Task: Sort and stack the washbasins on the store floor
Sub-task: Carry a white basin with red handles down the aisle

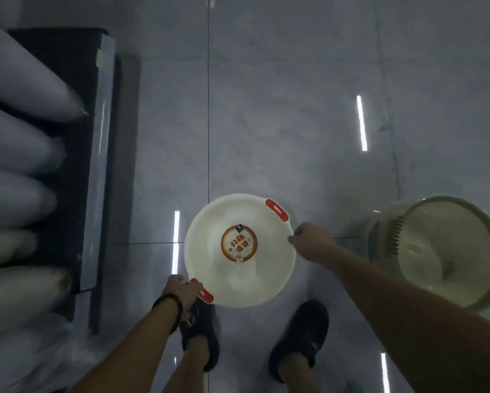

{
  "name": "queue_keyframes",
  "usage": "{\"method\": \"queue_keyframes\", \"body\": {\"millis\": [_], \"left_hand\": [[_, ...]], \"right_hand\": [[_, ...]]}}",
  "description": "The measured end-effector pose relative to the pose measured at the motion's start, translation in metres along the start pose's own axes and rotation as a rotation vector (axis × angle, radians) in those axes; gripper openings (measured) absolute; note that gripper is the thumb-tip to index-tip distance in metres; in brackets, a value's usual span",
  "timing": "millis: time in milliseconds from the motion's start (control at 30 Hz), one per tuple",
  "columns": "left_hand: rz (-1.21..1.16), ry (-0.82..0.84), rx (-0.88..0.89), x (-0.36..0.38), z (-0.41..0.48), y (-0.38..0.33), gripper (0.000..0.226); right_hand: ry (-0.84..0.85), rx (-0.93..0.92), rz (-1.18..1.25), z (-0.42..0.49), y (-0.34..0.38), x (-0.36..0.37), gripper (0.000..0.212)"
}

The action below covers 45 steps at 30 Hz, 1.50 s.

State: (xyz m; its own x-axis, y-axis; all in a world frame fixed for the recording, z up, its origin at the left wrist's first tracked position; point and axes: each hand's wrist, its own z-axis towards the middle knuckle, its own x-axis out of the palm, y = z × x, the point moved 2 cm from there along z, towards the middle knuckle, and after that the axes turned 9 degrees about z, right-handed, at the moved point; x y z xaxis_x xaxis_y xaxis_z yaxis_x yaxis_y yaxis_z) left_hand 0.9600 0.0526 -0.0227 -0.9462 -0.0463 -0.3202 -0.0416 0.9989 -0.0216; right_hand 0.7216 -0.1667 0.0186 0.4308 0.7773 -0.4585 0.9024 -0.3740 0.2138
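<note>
As the washbasin [239, 275] hangs mid-frame, left hand [180, 290] curls fingers [195, 285] round its red handle [206, 296], right hand [309, 241] pinches the rim [291, 258].

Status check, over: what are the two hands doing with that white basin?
Left hand grips the red handle. Right hand grips the opposite rim. White basin open side up, between both hands. Cream basin off right, apart.

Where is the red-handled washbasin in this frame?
Head view, low centre: the washbasin is gripped between the left hand and the right hand, above the shoes, with a cream tub to its right.
</note>
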Motion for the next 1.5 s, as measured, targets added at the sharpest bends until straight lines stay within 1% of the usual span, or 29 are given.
{"method": "queue_keyframes", "body": {"millis": [67,100,200,300,333,433,500,567,633,733,833,1000,1100,1200,1267,1367,1500], "left_hand": [[-0.104,0.003,-0.088,0.026,0.046,0.006,0.044],[-0.157,0.007,-0.118,0.038,0.067,0.009,0.039],[-0.374,0.005,-0.156,0.069,0.119,0.024,0.043],[-0.516,-0.049,-0.141,0.087,0.144,0.037,0.048],[-0.53,-0.059,-0.134,0.09,0.148,0.04,0.047],[-0.559,-0.068,-0.087,0.093,0.159,0.05,0.046],[-0.559,-0.073,-0.069,0.089,0.158,0.052,0.049],[-0.542,-0.07,-0.037,0.08,0.148,0.048,0.049],[-0.482,-0.053,0.006,0.067,0.131,0.039,0.049],[-0.357,-0.051,0.099,0.043,0.081,0.01,0.053],[-0.214,-0.075,0.213,0.02,0.002,-0.038,0.047],[-0.012,-0.026,0.409,-0.005,-0.173,-0.131,0.021],[0.113,-0.005,0.516,-0.002,-0.293,-0.172,0.02],[0.185,0.023,0.629,0.022,-0.408,-0.2,0.035],[0.227,0.067,0.69,0.048,-0.476,-0.217,0.047],[0.347,0.1,0.737,0.096,-0.558,-0.231,0.047],[0.486,0.133,0.815,0.179,-0.638,-0.239,0.045]], "right_hand": [[-0.057,-0.013,0.001,0.058,-0.001,0.007,0.049],[-0.094,-0.021,0.021,0.082,-0.001,0.01,0.053],[-0.117,-0.057,0.114,0.145,-0.006,0.026,0.059],[-0.034,-0.092,0.225,0.185,-0.015,0.048,0.055],[0.0,-0.093,0.267,0.191,-0.017,0.055,0.052],[0.032,-0.073,0.341,0.197,-0.023,0.061,0.03],[0.065,-0.028,0.428,0.195,-0.029,0.059,0.033],[0.044,-0.007,0.497,0.183,-0.036,0.051,0.036],[0.012,0.004,0.549,0.161,-0.043,0.033,0.034],[-0.035,0.034,0.637,0.106,-0.06,-0.006,0.03],[-0.073,0.085,0.784,0.033,-0.086,-0.055,0.037],[-0.217,0.115,1.082,-0.139,-0.123,-0.149,0.038],[-0.316,0.139,1.205,-0.25,-0.151,-0.2,0.039],[-0.436,0.113,1.316,-0.344,-0.184,-0.245,0.03],[-0.523,0.104,1.38,-0.396,-0.21,-0.272,0.03],[-0.629,0.112,1.477,-0.462,-0.265,-0.3,0.035],[-0.731,0.129,1.611,-0.531,-0.347,-0.316,0.032]]}}
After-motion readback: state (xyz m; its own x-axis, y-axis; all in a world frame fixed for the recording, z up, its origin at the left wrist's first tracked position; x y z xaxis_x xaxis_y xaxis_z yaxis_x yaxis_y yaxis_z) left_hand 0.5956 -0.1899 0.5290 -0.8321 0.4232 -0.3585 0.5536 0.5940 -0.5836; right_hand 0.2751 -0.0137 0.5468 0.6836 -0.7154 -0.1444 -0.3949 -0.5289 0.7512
